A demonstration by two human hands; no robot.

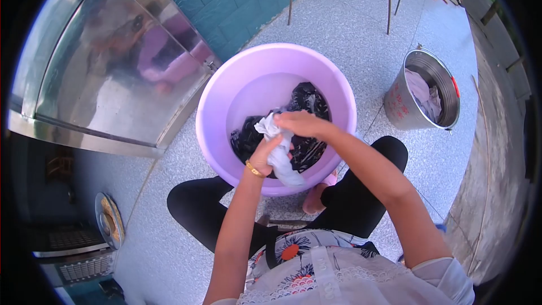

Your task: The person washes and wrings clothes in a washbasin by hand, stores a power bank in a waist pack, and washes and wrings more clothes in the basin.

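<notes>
one shiny metal door (113, 56) stands at far left, its panel carrying a blurred reflection. below it, one round dish (109, 221) with yellowish contents sits on the speckled floor (138, 254); what it holds is too small to tell. at center, one round purple basin (212, 130) rests on the floor between a seated person's two black-clad legs, with pale liquid and a dark, glossy heap of cloth (245, 144) inside; its pieces cannot be counted.

one left hand (264, 158), one gold-colored bracelet (254, 169) at its wrist, closes its grip around one white cloth (279, 155). the cloth, bunched into a narrow roll, is held over the near part of the basin, above the dark heap. its long axis slants from a crumpled upper-left end, pointing toward the basin's far left, to a looser lower-right end that hangs toward the near rim and the person. one right hand (299, 123) reaches in from the right, fingers fairly straight and touching the cloth's upper end; how firmly its grip closes cannot be told.

one pink shoe (314, 200) shows just beside the basin's near right rim. farther right, one metal bucket (398, 104), red lettering on its side, stands upright, apart from the basin, holding pale pinkish cloth (420, 90).
</notes>
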